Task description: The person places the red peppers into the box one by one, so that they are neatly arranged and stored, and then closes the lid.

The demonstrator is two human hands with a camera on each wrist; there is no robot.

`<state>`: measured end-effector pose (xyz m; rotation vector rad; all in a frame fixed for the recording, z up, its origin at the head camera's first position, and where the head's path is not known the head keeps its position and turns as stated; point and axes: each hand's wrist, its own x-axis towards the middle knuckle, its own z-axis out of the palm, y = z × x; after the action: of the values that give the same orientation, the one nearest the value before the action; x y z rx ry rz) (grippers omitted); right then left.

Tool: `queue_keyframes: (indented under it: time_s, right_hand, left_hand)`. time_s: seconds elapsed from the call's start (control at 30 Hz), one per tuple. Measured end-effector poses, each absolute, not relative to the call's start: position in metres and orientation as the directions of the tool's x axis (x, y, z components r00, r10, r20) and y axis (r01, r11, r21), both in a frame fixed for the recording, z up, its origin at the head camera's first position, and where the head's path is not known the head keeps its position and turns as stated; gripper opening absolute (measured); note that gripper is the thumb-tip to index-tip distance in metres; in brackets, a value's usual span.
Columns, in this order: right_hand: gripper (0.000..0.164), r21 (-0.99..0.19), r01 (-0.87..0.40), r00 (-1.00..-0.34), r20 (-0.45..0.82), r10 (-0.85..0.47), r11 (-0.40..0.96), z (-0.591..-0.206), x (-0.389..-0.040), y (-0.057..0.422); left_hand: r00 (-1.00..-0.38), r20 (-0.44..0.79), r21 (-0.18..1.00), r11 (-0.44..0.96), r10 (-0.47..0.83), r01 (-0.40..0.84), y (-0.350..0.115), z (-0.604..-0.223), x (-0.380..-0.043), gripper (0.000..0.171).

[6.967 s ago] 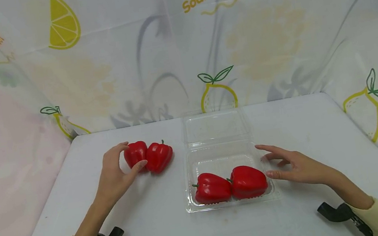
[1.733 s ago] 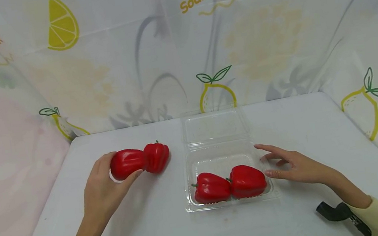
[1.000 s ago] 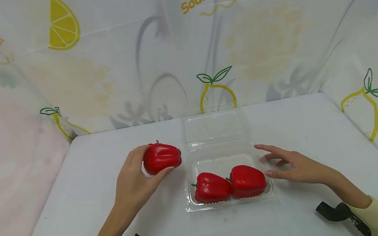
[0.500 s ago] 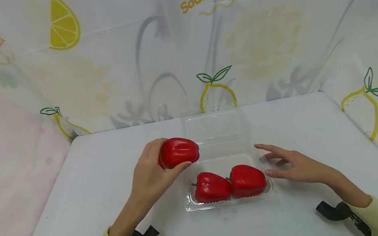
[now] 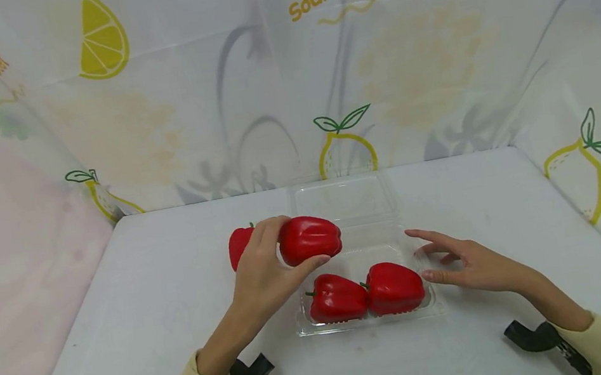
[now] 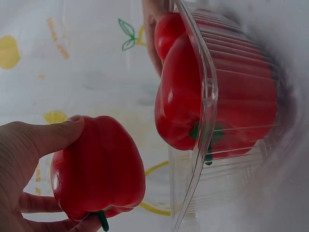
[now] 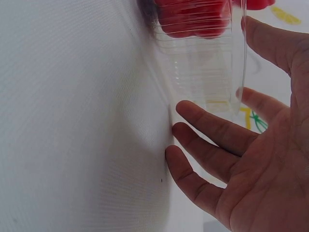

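Observation:
My left hand (image 5: 266, 272) grips a red bell pepper (image 5: 310, 239) between thumb and fingers, raised over the left back part of a clear plastic clamshell box (image 5: 374, 321). In the left wrist view the held pepper (image 6: 104, 169) hangs beside the box wall, its green stem low. Two more red peppers, a left one (image 5: 336, 298) and a right one (image 5: 395, 287), lie side by side along the box's front. My right hand (image 5: 470, 266) is at the box's right side, fingers spread and relaxed, thumb and fingertips close to the rim (image 7: 240, 63).
Another red pepper (image 5: 241, 246) sits on the white table (image 5: 139, 312) behind my left hand, partly hidden by it. The box's lid (image 5: 343, 201) lies folded back toward the printed curtain (image 5: 196, 99). Black wrist mounts (image 5: 251, 372) stick out below each sleeve.
The left hand picked up the left one of the two loose peppers and carried it rightward, past the other, to above the box. The right hand and the boxed peppers stay put.

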<state>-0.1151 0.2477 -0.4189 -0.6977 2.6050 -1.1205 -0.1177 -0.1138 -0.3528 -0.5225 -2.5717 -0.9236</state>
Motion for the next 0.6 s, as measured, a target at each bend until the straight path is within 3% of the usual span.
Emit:
queue_keyframes:
  time_s: [0.6]
  right_hand:
    - [0.074,-0.747,-0.316,-0.862,-0.031,-0.505,0.585,-0.420,-0.116,0.247]
  left_hand:
    - [-0.895,0.375,0.551,0.718,0.242,0.425,-0.085,-0.349,-0.120,0.072]
